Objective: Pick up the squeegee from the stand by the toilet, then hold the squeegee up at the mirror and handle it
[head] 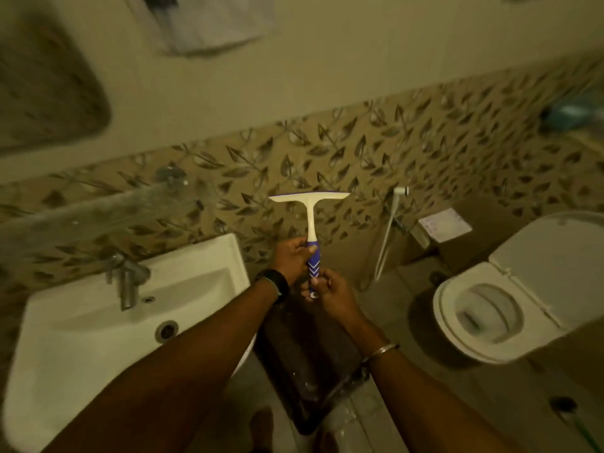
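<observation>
Squeegee (310, 223) held upright between sink (98, 322) and toilet (490, 322). Blue handle gripped by left hand (294, 261), fingers curled tight round it. Handle's bottom end pinched by right hand (330, 291). Both arms stretched forward.

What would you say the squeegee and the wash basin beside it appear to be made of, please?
The squeegee looks like moulded plastic: smooth matte cream head and stem, with a blue-and-white grip, perhaps rubbery, held by both hands. The wash basin looks like glazed white ceramic, smooth with soft sheen; its tap seems brushed metal.
</observation>
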